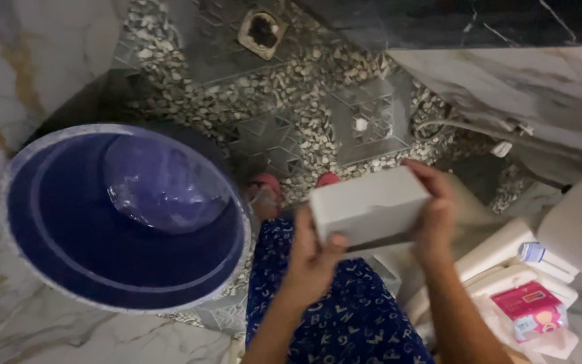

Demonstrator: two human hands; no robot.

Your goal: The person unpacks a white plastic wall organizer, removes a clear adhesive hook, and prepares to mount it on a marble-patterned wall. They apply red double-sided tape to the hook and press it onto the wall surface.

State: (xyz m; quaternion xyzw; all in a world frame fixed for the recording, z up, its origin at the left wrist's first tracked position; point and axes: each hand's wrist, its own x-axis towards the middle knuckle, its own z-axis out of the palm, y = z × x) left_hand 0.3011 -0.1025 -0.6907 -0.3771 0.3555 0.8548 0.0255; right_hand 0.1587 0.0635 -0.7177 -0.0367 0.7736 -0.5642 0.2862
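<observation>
- Two hands are holding a white rectangular box up in mid-air, above the person's lap in blue patterned fabric
- left hand is gripping the box's lower left corner, thumb pressing on the front face
- right hand is clasping the right end, fingers wrapping over the top edge
- a round purple bin with a crumpled plastic liner is standing just left of the hands, on the pebble mosaic floor
- a drain is sitting at the top of the floor
- a pink packet and a small white bottle are lying on a white surface at lower right
</observation>
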